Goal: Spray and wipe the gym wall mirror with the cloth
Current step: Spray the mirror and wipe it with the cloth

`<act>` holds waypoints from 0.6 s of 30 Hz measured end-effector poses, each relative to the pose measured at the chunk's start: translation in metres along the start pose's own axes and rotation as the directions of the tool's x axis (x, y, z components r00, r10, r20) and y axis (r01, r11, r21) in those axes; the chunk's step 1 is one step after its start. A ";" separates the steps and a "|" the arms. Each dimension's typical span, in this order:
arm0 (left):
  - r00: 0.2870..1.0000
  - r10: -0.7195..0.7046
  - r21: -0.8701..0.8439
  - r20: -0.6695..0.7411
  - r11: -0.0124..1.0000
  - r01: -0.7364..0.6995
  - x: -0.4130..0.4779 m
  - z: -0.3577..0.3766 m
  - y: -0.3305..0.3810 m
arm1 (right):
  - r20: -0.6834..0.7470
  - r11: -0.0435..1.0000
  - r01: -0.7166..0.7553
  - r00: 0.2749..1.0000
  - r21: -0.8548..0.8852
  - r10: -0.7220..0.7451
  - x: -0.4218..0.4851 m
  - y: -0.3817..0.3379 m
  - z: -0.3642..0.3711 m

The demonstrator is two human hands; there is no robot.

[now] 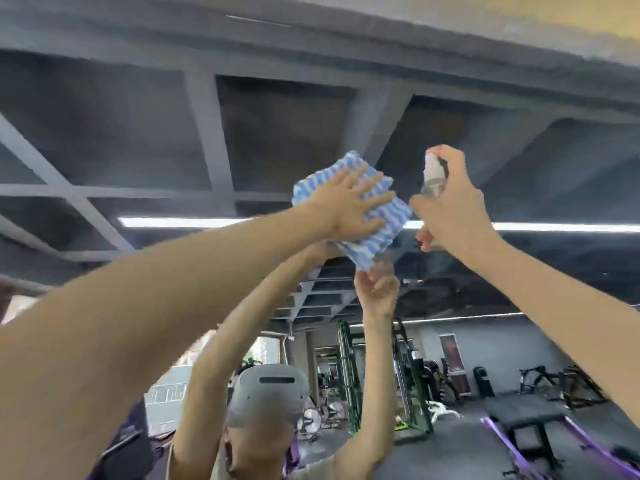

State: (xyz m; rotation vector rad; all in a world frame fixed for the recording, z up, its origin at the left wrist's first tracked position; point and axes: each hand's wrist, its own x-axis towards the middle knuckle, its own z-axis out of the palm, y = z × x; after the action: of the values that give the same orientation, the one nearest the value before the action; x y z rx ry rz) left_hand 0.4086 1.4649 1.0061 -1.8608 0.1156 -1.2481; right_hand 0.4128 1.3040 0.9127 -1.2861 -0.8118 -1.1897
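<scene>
The wall mirror (242, 133) fills the view and reflects the dark ceiling and the gym. My left hand (346, 206) is raised high and presses a blue-and-white striped cloth (384, 225) flat against the glass, fingers spread over it. Just to its right, my right hand (450, 209) grips a small clear spray bottle (433, 178) with a white nozzle, a finger on top of the nozzle, held close to the mirror. Below, the mirror shows my own reflected arms and a grey headset.
The mirror's top edge (485, 39) runs along near the upper frame border, with a grey wall strip above it. Reflected in the glass are a light strip (187, 222), green weight racks (346, 375), benches and exercise bikes on a dark floor.
</scene>
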 end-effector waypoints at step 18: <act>0.948 -0.302 -0.092 -0.099 0.952 0.293 -0.096 0.009 -0.123 | 0.024 0.989 0.143 0.989 0.025 -0.144 -0.042 -0.057 0.115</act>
State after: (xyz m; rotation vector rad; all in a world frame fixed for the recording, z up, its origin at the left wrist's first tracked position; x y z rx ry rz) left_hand 0.3232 1.5955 1.0224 -1.9236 -0.0617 -1.5752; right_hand 0.3669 1.4304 0.9072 -1.2421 -0.9475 -1.2761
